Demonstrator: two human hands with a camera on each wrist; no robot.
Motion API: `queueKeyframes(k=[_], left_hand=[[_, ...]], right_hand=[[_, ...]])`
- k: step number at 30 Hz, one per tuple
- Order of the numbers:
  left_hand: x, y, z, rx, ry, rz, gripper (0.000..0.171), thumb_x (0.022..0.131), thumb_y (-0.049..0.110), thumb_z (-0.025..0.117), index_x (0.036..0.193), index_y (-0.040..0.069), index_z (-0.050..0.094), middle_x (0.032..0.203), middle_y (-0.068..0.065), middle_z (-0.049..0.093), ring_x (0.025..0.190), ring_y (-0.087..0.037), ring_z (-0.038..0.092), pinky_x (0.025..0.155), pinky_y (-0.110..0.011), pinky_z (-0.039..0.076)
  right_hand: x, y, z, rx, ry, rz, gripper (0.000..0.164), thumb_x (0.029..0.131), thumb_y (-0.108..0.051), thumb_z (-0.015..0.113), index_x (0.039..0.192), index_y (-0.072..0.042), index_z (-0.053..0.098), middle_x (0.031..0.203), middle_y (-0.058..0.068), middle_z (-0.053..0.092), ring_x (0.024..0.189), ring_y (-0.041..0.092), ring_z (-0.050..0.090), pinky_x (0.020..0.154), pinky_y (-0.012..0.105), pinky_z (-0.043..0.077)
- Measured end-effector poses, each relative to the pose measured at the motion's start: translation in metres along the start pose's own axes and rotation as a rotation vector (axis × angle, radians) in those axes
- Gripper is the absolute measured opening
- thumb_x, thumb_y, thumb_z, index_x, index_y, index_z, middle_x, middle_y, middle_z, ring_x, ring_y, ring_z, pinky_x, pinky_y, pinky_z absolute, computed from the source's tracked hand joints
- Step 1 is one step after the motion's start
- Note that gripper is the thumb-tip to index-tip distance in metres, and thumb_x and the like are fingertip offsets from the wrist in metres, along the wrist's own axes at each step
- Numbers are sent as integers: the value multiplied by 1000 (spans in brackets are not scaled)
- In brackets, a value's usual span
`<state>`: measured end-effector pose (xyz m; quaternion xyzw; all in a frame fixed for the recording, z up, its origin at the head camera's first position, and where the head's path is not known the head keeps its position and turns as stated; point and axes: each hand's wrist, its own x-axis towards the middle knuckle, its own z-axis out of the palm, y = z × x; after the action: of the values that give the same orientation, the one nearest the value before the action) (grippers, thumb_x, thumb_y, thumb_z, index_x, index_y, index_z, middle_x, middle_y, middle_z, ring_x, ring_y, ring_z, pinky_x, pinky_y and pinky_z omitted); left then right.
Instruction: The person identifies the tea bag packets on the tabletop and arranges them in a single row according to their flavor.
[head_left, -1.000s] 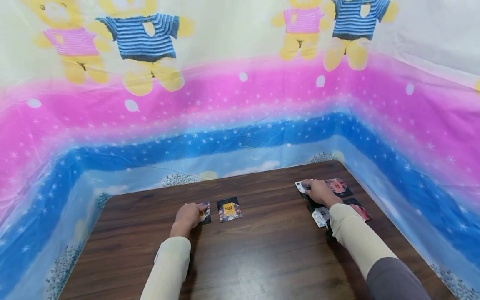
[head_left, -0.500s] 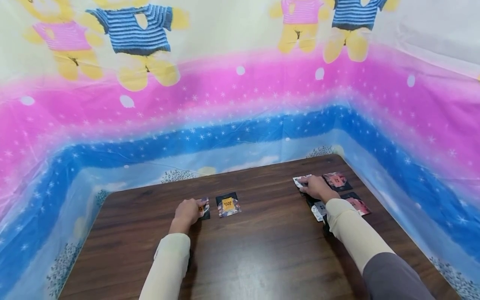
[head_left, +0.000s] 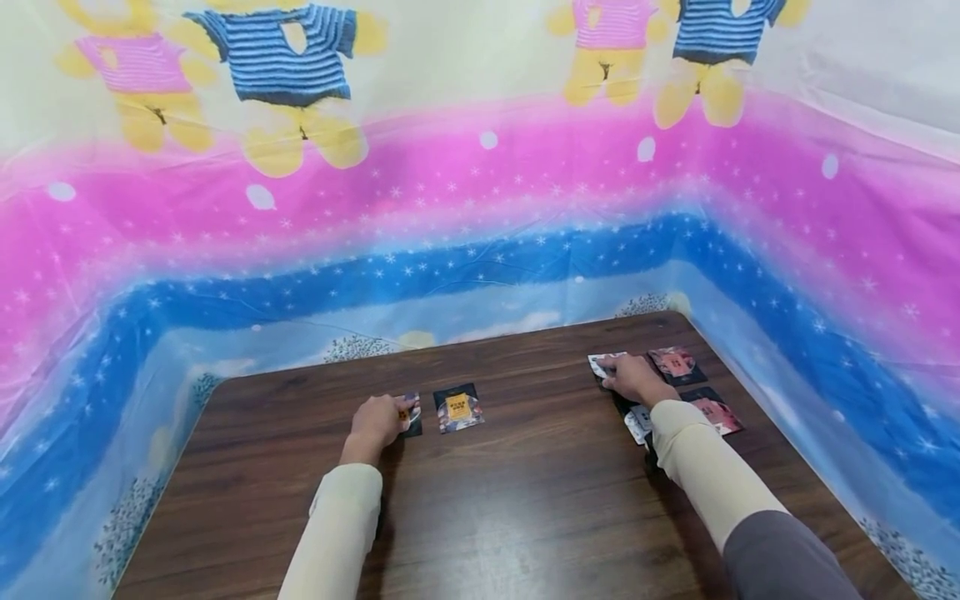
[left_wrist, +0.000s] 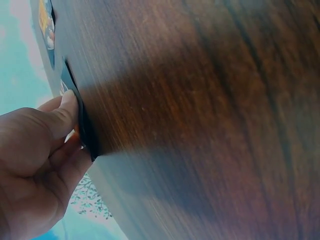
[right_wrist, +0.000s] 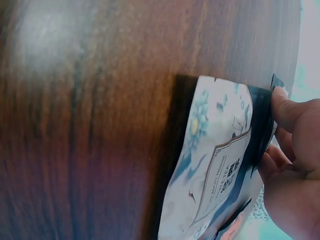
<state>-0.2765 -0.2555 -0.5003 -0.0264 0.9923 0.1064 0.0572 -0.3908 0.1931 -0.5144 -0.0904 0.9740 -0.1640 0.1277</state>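
My left hand (head_left: pixel 375 425) grips a small tea sachet (head_left: pixel 412 417) with an orange label, its thumb on the near black edge (left_wrist: pixel 86 122) in the left wrist view; the fingers cover much of it. Just right of it lies a second orange-labelled sachet (head_left: pixel 458 407). At the far right, my right hand (head_left: pixel 636 379) holds a white-and-black tea sachet (head_left: pixel 599 363) between thumb and curled fingers, mostly hidden. Directly nearer to me lies another white sachet (right_wrist: pixel 205 165) with blue flowers, partly under the right forearm in the head view.
Two sachets with pinkish-red labels, a far one (head_left: pixel 677 364) and a nearer one (head_left: pixel 718 412), lie right of the right hand. Everything rests on a dark wooden table (head_left: pixel 480 492). A printed cloth (head_left: pixel 450 200) with bears hangs behind its back and side edges.
The head view has shifted slightly. The right hand and its white sachet have shifted very little; the left hand stays on its sachet.
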Motion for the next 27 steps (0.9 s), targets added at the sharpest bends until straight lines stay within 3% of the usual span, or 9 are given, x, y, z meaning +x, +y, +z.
queueKeyframes(k=[10, 27], left_hand=[[-1, -1, 6, 0, 1, 10, 48, 94, 23, 74, 140, 23, 62, 141, -22, 61, 116, -42, 65, 98, -56, 53], [2, -1, 0, 27, -5, 40, 49, 95, 23, 74, 142, 21, 61, 142, -21, 61, 114, -40, 66, 97, -55, 53]], right_hand=[[-5, 0, 9, 41, -2, 16, 58, 100, -20, 65, 154, -16, 46, 156, 33, 39, 143, 50, 39, 113, 62, 39], [-14, -28, 17, 4, 32, -41, 53, 101, -21, 65, 151, -13, 51, 152, 28, 47, 142, 49, 41, 115, 58, 38]])
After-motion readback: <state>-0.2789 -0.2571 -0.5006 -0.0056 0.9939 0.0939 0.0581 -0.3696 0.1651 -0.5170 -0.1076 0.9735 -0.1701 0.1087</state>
